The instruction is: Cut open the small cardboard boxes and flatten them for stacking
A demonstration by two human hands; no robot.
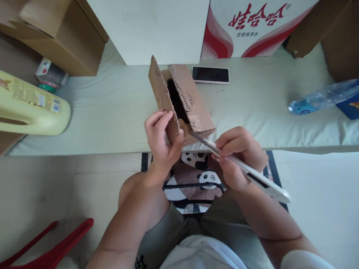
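A small brown cardboard box (193,108) with torn flaps sits at the near edge of the pale padded surface (117,112), its top open and dark inside. My left hand (161,140) pinches the box's raised left flap between thumb and fingers. My right hand (238,157) is closed round a white utility knife (252,173), whose metal blade touches the box's near corner.
A phone (210,74) lies face up behind the box. A yellow jug (30,108) lies on its side at the left, near a small bottle (50,76). A clear water bottle (322,97) lies at the right. Big cartons stand at the back. A panda mat (196,175) is underfoot.
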